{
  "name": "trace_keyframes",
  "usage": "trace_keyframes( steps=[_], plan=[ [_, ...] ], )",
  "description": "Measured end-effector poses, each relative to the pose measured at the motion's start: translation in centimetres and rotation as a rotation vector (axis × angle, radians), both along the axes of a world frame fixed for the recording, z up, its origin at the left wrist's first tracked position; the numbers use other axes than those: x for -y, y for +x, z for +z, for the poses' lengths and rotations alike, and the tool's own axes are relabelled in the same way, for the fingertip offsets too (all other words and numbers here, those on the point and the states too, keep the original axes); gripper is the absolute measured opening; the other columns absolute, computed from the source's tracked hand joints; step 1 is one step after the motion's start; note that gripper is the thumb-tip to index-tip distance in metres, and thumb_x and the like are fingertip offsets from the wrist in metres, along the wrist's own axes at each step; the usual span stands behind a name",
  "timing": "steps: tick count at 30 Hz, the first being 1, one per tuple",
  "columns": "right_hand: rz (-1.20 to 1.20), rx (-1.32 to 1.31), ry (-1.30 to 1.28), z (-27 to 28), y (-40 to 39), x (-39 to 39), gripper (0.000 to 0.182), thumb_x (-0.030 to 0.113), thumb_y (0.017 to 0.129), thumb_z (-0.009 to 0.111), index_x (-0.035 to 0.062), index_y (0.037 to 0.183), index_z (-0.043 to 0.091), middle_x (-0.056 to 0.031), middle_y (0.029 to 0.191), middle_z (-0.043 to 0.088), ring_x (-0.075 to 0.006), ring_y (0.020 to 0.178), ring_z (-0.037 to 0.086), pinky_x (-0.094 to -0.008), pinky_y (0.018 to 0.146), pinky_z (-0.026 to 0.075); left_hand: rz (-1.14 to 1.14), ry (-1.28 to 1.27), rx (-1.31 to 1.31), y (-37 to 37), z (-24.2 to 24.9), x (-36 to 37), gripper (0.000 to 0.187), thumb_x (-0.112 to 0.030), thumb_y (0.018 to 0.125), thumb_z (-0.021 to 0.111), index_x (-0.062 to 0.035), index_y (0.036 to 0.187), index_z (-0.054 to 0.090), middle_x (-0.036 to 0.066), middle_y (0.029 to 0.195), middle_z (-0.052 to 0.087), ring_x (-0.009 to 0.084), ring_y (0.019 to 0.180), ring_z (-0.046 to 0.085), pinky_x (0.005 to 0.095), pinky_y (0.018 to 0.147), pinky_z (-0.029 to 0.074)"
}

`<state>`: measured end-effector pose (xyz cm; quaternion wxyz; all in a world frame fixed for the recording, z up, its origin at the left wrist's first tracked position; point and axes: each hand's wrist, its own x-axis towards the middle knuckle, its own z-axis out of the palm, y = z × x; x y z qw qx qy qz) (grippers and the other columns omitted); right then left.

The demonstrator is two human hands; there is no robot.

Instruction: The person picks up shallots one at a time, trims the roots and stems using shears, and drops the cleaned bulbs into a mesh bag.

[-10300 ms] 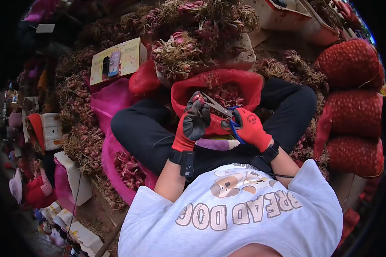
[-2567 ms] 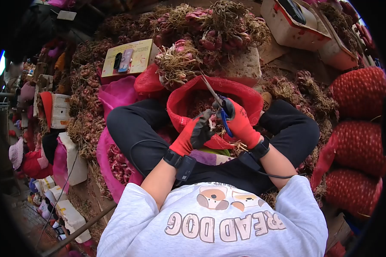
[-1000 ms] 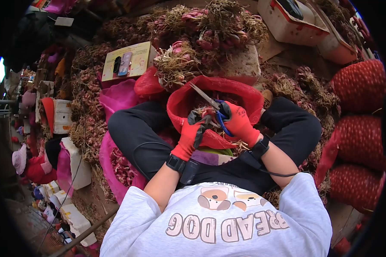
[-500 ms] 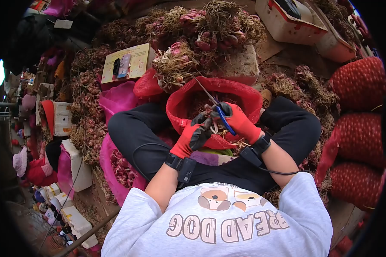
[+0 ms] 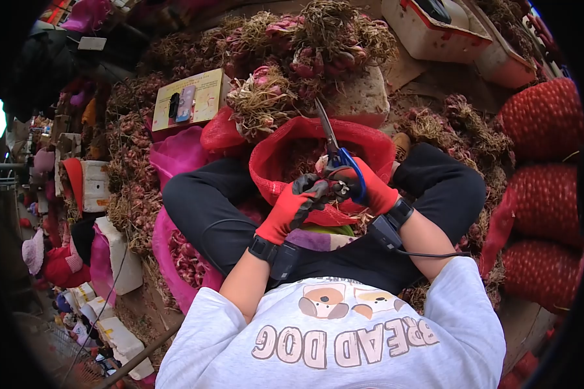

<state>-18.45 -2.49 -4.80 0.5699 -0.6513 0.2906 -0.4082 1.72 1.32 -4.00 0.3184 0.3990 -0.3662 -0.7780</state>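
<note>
Over the near side of an open red mesh sack (image 5: pixel 261 155), my two gloved hands meet. My left hand (image 5: pixel 300 202) is closed, its dark fingertips pinching a small reddish bulb (image 5: pixel 337 188) from the left. My right hand (image 5: pixel 360 185) holds blue-handled scissors (image 5: pixel 334 144), whose blades point up and away over the sack; its fingertips also touch the bulb. Shallot-like bulbs and trimmings lie inside the sack, partly hidden by the hands. A pale bit (image 5: pixel 321 163) shows just above my left fingertips.
Bundles of dried-top bulbs (image 5: pixel 263 97) lie beyond the sack beside a foam block (image 5: pixel 363 97). A yellow box (image 5: pixel 204 94) carries two small devices. Full red sacks (image 5: pixel 542 201) stand at right, a pink mesh bag (image 5: pixel 175 259) at left, foam boxes (image 5: pixel 435 35) at top right.
The scissors have swung more upright, their blades now showing apart. My right hand has turned, and both hands have come together around the bulb.
</note>
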Motion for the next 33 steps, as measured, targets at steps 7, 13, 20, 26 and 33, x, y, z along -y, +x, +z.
trace_keyframes(
  steps=[7,13,20,26,33],
  plan=[
    [-0.093,0.431,1.017,2.7,-2.3,2.1,0.029,0.028,0.091,0.059,0.0021,0.104,0.057,0.0000,0.067,0.053,-0.0105,0.057,0.056,-0.0267,0.052,0.044,0.197,0.741,-0.740,2.3,-2.0,-0.2,0.034,-0.034,0.094,0.055,-0.0075,0.113,0.060,0.010,0.118,0.059,0.0192,0.096,0.059,0.0324,0.075,0.052],
    [-0.276,-0.323,0.204,2.2,-1.5,0.9,0.043,0.039,0.080,0.071,0.0033,0.099,0.058,-0.0090,0.077,0.058,-0.0238,0.074,0.061,-0.0362,0.067,0.047,0.371,0.826,-0.817,1.2,-1.9,0.4,0.021,-0.025,0.093,0.058,-0.0108,0.108,0.063,0.007,0.116,0.062,0.0222,0.106,0.059,0.0360,0.080,0.054],
    [-0.308,-0.762,-0.234,5.1,-2.2,0.2,0.047,0.048,0.076,0.070,0.0045,0.088,0.056,-0.0140,0.082,0.060,-0.0334,0.079,0.060,-0.0419,0.067,0.046,0.453,0.347,-0.798,2.8,-0.6,0.4,0.015,-0.013,0.089,0.059,-0.0064,0.102,0.060,0.014,0.128,0.053,0.0312,0.116,0.053,0.0397,0.092,0.051],
    [-0.239,-0.817,-0.349,5.8,-2.4,-0.4,0.043,0.045,0.076,0.069,0.0053,0.085,0.058,-0.0131,0.077,0.060,-0.0333,0.074,0.060,-0.0417,0.064,0.047,0.512,0.259,-0.712,4.7,1.6,2.2,0.032,-0.017,0.088,0.063,-0.0132,0.119,0.056,0.009,0.120,0.059,0.0262,0.105,0.059,0.0352,0.084,0.053],
    [-0.155,-0.752,-0.181,6.2,-1.9,-0.7,0.044,0.045,0.075,0.069,0.0051,0.090,0.060,-0.0132,0.080,0.061,-0.0331,0.076,0.061,-0.0410,0.065,0.048,0.477,0.304,-0.652,3.7,1.7,1.7,0.016,-0.017,0.089,0.062,-0.0133,0.105,0.060,0.003,0.111,0.061,0.0239,0.102,0.060,0.0337,0.081,0.053]
  ],
)
